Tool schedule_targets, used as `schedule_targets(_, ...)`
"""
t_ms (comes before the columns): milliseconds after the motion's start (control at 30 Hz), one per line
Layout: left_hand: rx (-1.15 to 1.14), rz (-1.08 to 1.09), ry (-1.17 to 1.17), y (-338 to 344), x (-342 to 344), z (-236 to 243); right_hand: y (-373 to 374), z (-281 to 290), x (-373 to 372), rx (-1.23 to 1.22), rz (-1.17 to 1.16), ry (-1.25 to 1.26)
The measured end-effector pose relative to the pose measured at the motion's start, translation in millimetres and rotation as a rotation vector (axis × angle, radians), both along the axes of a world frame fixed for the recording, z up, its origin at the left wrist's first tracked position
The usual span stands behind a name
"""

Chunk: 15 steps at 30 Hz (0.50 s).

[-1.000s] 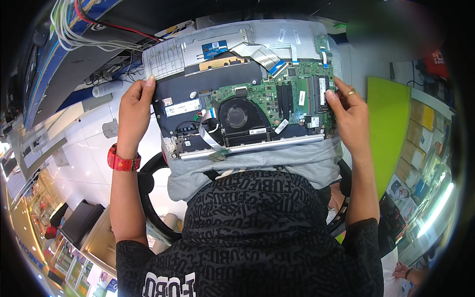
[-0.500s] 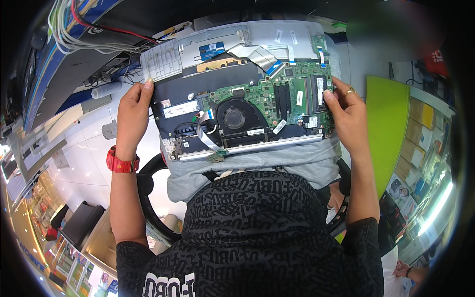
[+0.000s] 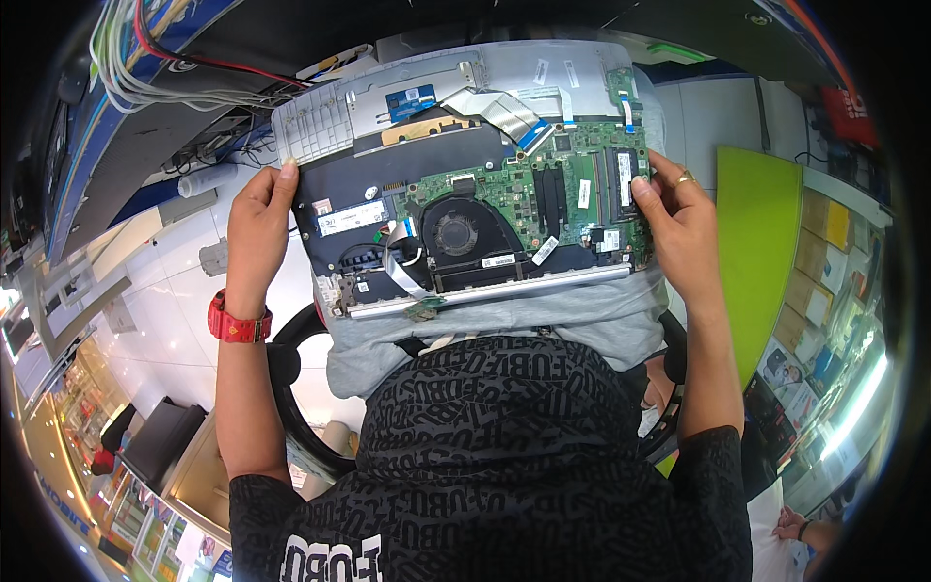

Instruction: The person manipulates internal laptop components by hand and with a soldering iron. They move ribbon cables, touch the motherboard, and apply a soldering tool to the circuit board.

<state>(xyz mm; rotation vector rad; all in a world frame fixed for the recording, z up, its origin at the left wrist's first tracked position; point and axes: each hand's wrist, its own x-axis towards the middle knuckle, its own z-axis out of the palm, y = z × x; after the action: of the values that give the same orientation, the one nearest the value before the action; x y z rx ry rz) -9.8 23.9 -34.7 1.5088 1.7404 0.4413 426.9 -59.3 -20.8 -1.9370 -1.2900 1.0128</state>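
Observation:
An opened laptop body [image 3: 349, 160] lies across the middle on grey cloth [image 3: 495, 315], its inside facing up: green circuit board [image 3: 567, 204], round black fan [image 3: 456, 233], white ribbon cables [image 3: 490, 109] and a small blue board [image 3: 410, 103] near the far edge. My left hand [image 3: 260, 218], with a red watch on the wrist, grips the laptop's left edge, thumb on top. My right hand [image 3: 684, 228], wearing a ring, grips the right edge, thumb resting beside the memory module [image 3: 624, 179] and fingers curled round the side.
Grey and red wires [image 3: 136, 82] hang at upper left by a dark counter. A bright green panel [image 3: 747, 252] stands at right beside a glass display case [image 3: 824, 281]. A black box [image 3: 170, 441] sits lower left on white tiled surroundings. Another person's hand [image 3: 790, 524] shows at lower right.
The laptop and both my hands have shifted very slightly to the left, my left hand also a little lower. The grip on both edges stays the same.

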Motion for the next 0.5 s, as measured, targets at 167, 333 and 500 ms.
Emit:
schedule_targets(167, -0.015, -0.003, 0.036, 1.3, -2.2, 2.8, 0.0, 0.2, -0.5, 0.007, 0.003, -0.019)
schedule_targets(333, -0.014, 0.007, 0.025, 0.4, -0.4, 3.4, 0.1, 0.6, 0.2, 0.008, 0.007, -0.013)
schedule_targets(500, -0.008, 0.013, 0.028, 0.6, -0.6, 0.8, 0.1, 0.0, 0.2, 0.003, 0.002, 0.001)
